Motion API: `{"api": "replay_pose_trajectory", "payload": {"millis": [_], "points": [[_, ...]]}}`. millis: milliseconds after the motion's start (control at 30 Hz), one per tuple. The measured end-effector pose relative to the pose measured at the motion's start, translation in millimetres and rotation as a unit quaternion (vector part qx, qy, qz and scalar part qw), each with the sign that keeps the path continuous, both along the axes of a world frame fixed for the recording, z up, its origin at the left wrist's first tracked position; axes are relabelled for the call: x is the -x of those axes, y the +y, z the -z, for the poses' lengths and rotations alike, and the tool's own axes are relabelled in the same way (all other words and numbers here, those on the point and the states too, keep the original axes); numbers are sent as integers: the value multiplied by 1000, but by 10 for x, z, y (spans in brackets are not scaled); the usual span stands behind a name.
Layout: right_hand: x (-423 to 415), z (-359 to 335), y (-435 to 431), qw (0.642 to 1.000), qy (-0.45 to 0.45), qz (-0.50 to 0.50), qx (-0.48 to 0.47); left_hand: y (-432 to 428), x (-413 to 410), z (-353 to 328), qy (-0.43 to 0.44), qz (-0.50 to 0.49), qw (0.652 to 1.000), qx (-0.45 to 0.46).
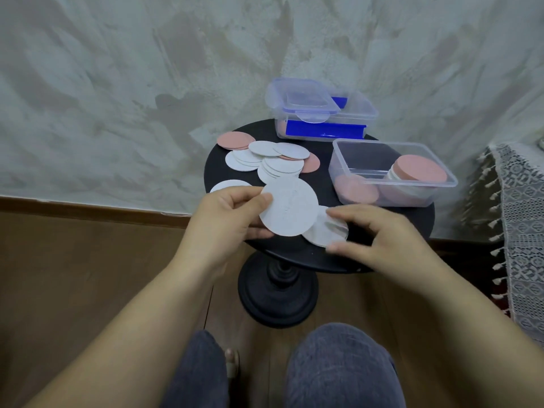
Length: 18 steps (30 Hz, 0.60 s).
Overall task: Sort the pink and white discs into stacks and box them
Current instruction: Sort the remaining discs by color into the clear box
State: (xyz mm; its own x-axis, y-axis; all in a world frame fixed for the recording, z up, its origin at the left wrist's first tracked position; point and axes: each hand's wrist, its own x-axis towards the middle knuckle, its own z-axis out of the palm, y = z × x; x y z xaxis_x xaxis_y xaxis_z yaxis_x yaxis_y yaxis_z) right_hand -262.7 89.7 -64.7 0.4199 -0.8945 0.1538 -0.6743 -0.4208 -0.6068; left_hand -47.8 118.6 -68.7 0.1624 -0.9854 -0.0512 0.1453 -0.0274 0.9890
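**White disc in hand, stack waiting at 6 o'clock**

- Single white disc (290, 207): lifted clear of the table (407, 228) near the 7 o'clock rim, face tilted toward the camera. The left hand (226, 216) pinches its left edge, thumb on top, fingers (256, 233) underneath.
- Small white stack (325, 231): lies on the table at 6 o'clock, partly under the held disc. The right hand (379, 240) grasps it, fingertips on the far edge and thumb on the near edge.
- Loose pile (279, 166) of white discs with some pink ones under it: 10 to 11 o'clock, unsorted. One pink disc (234, 140) lies at the far-left rim.
- Open clear box (379, 144): 3 o'clock, already holding a pink stack (419, 169) and more pink discs.
- Second box (321, 113), lid resting loosely on top: 12 to 1 o'clock.

Step in hand, as I read it: adding the held disc to the white stack. To do it well, level the disc first and lower it flat. The right fingers should stay on the stack's rim as a fence so the edges line up. The pinch should let go only once the disc sits square, since thin discs slide easily. Sorting looks roughly half done.
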Motion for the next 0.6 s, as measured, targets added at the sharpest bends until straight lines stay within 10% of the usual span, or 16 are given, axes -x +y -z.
{"api": "replay_pose_trajectory", "payload": {"millis": [600], "points": [[173, 221, 17, 980, 62, -63, 181, 27, -96, 78, -147, -12, 989, 21]]}}
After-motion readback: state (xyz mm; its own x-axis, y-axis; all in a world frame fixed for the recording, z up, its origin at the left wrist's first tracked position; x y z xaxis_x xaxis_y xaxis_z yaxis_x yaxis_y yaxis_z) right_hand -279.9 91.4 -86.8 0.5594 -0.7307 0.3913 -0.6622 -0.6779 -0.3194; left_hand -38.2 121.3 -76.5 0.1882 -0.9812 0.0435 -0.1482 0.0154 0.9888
